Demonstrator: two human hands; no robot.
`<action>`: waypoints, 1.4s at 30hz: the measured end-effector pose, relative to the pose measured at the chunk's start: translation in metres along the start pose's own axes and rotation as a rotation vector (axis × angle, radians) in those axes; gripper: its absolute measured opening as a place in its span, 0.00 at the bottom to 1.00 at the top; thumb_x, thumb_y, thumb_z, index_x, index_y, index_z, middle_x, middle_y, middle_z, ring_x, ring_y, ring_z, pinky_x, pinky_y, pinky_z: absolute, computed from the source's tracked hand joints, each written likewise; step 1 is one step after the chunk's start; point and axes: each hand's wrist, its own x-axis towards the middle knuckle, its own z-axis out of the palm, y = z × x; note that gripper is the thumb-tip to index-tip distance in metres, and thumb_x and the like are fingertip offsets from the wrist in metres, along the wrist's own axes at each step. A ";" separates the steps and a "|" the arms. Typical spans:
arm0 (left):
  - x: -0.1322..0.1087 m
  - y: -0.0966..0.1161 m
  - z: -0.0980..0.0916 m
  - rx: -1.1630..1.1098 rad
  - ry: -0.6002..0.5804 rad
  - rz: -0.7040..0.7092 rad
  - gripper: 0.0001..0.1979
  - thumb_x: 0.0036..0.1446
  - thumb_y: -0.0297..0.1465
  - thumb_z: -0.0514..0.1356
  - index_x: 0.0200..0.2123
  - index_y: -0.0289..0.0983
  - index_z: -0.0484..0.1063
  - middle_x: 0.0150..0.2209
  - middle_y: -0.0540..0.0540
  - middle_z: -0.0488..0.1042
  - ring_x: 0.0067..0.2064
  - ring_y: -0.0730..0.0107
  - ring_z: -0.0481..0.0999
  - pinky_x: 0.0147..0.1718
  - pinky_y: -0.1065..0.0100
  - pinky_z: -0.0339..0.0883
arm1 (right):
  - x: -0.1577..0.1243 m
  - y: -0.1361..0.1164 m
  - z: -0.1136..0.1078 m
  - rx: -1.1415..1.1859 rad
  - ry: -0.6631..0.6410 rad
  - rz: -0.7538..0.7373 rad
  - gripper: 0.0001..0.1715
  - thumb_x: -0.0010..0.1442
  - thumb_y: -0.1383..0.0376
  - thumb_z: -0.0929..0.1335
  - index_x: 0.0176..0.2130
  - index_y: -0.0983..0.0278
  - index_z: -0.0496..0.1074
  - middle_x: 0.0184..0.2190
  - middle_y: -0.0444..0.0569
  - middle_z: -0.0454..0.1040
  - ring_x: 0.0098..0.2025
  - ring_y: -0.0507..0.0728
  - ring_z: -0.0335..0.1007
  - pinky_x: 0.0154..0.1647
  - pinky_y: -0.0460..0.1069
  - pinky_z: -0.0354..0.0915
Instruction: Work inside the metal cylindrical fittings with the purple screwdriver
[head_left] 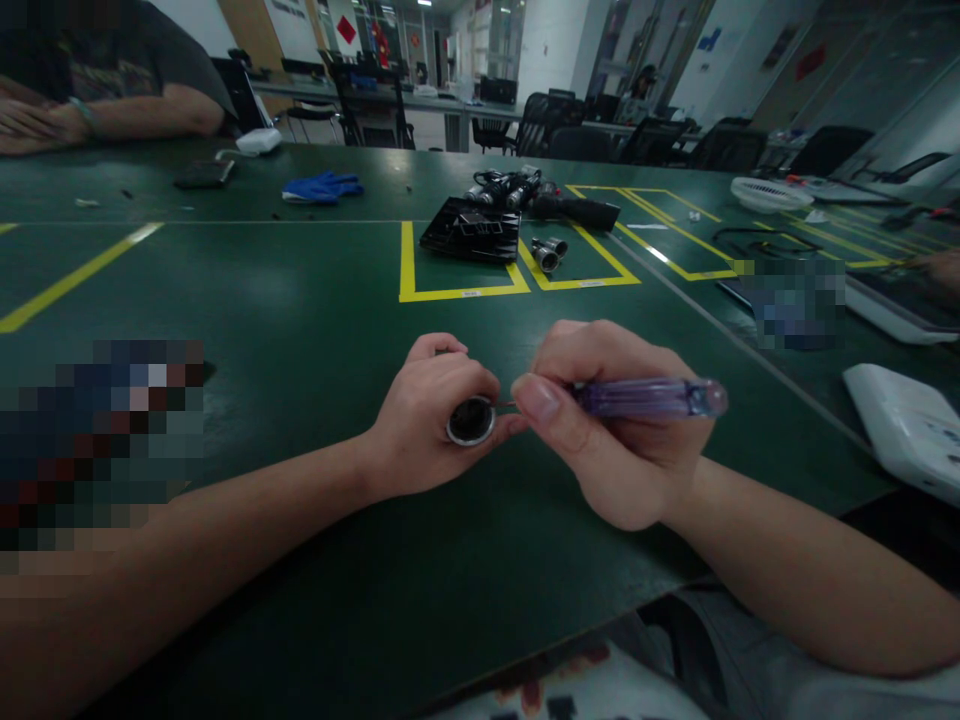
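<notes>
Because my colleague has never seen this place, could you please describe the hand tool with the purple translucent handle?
Start at the large green table, then find the right hand above it. That hand holds the slim tool. Unlike the round, silver-rimmed part in the left hand, it has a purple, translucent handle.

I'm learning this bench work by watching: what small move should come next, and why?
Probably a small turn of the screwdriver: the right hand grips its purple handle, its shaft points at the side of the metal cylinder, and the left hand holds that cylinder. Whether the tip is seated is unclear.
</notes>
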 end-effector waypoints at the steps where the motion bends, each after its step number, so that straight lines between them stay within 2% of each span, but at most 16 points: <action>1: 0.000 0.000 0.000 0.004 -0.006 0.002 0.09 0.55 0.36 0.56 0.27 0.38 0.63 0.23 0.51 0.71 0.26 0.70 0.71 0.38 0.58 0.64 | 0.001 -0.001 0.000 -0.034 -0.022 -0.032 0.09 0.57 0.68 0.66 0.26 0.61 0.64 0.19 0.41 0.63 0.22 0.50 0.59 0.26 0.49 0.60; 4: 0.000 0.000 -0.001 0.016 -0.013 0.018 0.07 0.55 0.34 0.55 0.27 0.38 0.63 0.23 0.51 0.72 0.26 0.70 0.72 0.38 0.58 0.64 | 0.002 -0.002 -0.001 -0.097 -0.077 -0.087 0.08 0.56 0.70 0.66 0.26 0.62 0.63 0.19 0.41 0.63 0.22 0.50 0.57 0.26 0.48 0.60; 13: 0.000 0.000 0.000 0.016 0.000 0.045 0.10 0.56 0.37 0.57 0.27 0.38 0.63 0.22 0.51 0.71 0.26 0.70 0.72 0.39 0.57 0.64 | 0.001 0.000 -0.001 0.025 -0.018 0.050 0.13 0.57 0.67 0.66 0.23 0.63 0.63 0.19 0.40 0.61 0.22 0.49 0.58 0.26 0.48 0.59; 16: 0.000 0.000 0.000 0.019 -0.004 0.025 0.11 0.56 0.38 0.56 0.27 0.38 0.63 0.22 0.51 0.71 0.26 0.70 0.71 0.39 0.57 0.64 | 0.001 0.001 0.000 0.029 0.006 0.039 0.12 0.58 0.67 0.66 0.24 0.63 0.63 0.19 0.40 0.61 0.22 0.49 0.58 0.26 0.48 0.60; 21: 0.000 0.000 -0.001 0.042 -0.003 0.029 0.09 0.56 0.37 0.55 0.28 0.38 0.64 0.23 0.51 0.71 0.27 0.69 0.72 0.39 0.57 0.64 | 0.001 0.002 -0.001 -0.006 -0.048 0.007 0.11 0.57 0.69 0.67 0.24 0.64 0.64 0.19 0.40 0.62 0.22 0.48 0.57 0.26 0.47 0.59; 27: -0.001 0.002 0.001 0.051 0.054 0.051 0.12 0.56 0.39 0.58 0.28 0.36 0.64 0.23 0.50 0.72 0.25 0.70 0.71 0.38 0.58 0.65 | -0.001 0.006 0.000 0.047 0.030 0.069 0.11 0.57 0.70 0.67 0.24 0.65 0.64 0.21 0.40 0.61 0.23 0.46 0.57 0.23 0.44 0.57; 42: -0.003 0.002 0.001 0.052 0.052 0.020 0.12 0.56 0.39 0.58 0.28 0.37 0.63 0.23 0.52 0.71 0.26 0.70 0.72 0.40 0.60 0.66 | -0.003 0.007 0.002 0.039 0.072 0.081 0.11 0.57 0.70 0.68 0.24 0.65 0.65 0.21 0.39 0.61 0.22 0.46 0.57 0.22 0.44 0.56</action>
